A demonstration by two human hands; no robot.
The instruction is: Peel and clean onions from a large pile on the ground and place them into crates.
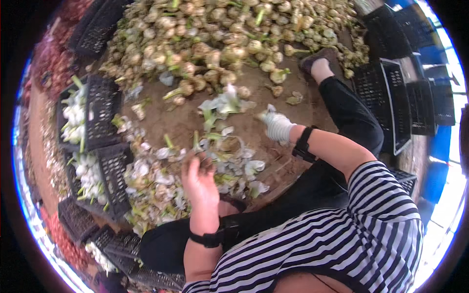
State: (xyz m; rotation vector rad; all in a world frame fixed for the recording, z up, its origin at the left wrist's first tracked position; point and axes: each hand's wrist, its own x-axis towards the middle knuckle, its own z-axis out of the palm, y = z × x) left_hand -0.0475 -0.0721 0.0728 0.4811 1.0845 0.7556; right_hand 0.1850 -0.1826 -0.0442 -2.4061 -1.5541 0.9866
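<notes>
My left hand, bare, is raised palm up with curled, soiled fingers over a heap of pale peeled skins; whether it holds anything is unclear. My right hand, in a white knit glove, is closed around something small and pale near its fingertips, too blurred to name. Between and beyond the hands lie torn white and green outer leaves on the brown ground. A large pile of unpeeled bulbs with cut green stems, like onions or garlic, spreads at the top.
Black plastic crates at the left hold peeled white bulbs. More black crates stand at the right, near my bent leg. Red mesh sacks lie at the far left. My foot rests beside the pile.
</notes>
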